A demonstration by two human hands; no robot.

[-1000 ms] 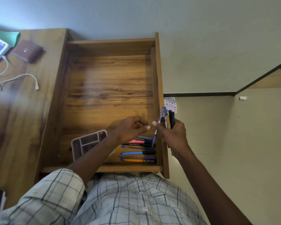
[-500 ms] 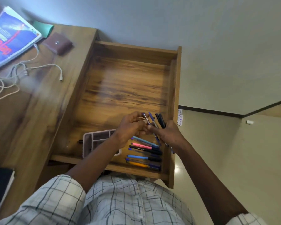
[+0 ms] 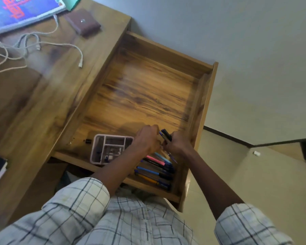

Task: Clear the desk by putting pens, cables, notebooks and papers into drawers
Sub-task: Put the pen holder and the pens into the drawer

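Two hands' fingers (image 3: 172,141) clenched on pens (image 3: 166,136), above open drawer (image 3: 141,96), over pen row (image 3: 155,169)

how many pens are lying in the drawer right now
About 6 pens lie side by side in the drawer's near right corner, under both hands; some may be hidden. More are in the right hand.

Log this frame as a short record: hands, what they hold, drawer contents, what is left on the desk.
left hand: closed, at the held pens
right hand: grips a bunch of pens
drawer: open; row of pens, pink organiser tray
desk: white cable, brown wallet, magazine
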